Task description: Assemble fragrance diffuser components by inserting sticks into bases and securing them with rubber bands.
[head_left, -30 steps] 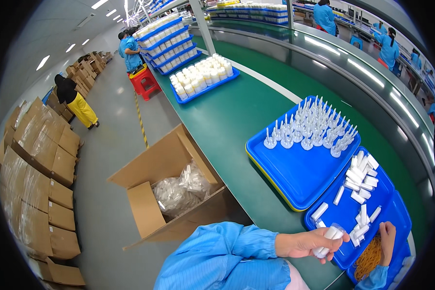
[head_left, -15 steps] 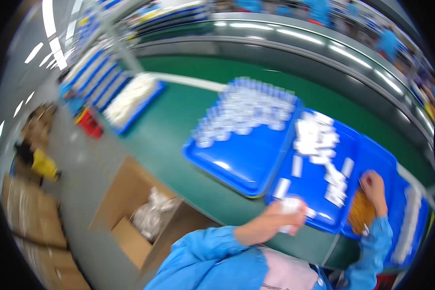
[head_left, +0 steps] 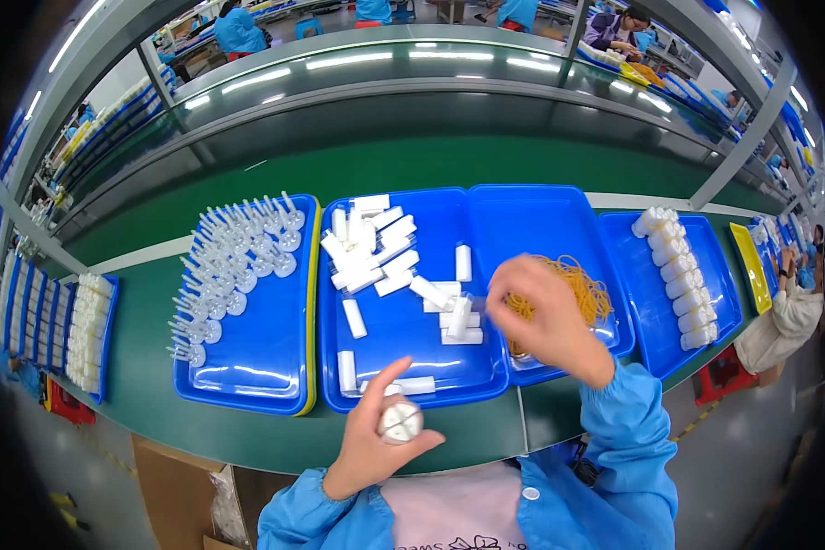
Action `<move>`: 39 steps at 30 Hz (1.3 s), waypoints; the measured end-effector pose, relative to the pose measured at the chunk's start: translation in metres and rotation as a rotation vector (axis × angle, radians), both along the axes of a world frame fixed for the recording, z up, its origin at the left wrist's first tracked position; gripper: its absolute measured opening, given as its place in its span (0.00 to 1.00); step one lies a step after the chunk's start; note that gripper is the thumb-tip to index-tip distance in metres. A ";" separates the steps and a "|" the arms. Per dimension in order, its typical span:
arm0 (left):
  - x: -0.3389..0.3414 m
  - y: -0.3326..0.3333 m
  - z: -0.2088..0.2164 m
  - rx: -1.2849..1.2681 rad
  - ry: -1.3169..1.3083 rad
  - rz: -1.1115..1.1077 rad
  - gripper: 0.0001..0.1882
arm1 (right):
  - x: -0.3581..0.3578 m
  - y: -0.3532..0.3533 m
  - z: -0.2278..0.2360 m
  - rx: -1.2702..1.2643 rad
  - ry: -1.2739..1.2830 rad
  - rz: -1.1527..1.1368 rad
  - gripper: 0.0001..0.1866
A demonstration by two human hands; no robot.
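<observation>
- Left hand [head_left: 368, 449]: closed round a bundle of white tubes [head_left: 401, 422], end-on to the camera, held over the near edge of the green belt [head_left: 147, 321]; a second ago it gripped the bundle low at the tray corner.
- Right hand [head_left: 545, 316]: fingers pinched together over the rubber bands [head_left: 577, 284] in the third tray [head_left: 545, 220]; whether a band is held cannot be told; earlier it lay flat on the bands.
- Middle tray [head_left: 403, 357]: loose white tubes [head_left: 376, 247] scattered, touching in places.
- Left tray [head_left: 257, 367]: upright nozzles [head_left: 234, 261] in rows.
- View: swung from the aisle and carton to straight over the trays.
</observation>
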State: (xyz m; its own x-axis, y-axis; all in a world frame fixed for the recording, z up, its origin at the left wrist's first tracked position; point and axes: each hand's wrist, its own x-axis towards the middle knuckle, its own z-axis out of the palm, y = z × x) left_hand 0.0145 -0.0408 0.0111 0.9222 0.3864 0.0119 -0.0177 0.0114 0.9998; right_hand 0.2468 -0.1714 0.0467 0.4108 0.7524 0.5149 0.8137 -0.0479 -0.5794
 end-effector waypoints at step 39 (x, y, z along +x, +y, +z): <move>0.008 0.028 0.018 0.578 -0.527 -0.058 0.33 | -0.097 -0.018 -0.013 0.139 1.753 0.710 0.26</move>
State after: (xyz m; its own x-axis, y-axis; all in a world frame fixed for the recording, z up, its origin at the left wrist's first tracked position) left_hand 0.0226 -0.0133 0.0291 0.7578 0.1369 0.6380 -0.5064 -0.4933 0.7073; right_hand 0.1499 -0.1890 0.0335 0.1416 0.9898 -0.0181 -0.7701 0.0986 -0.6302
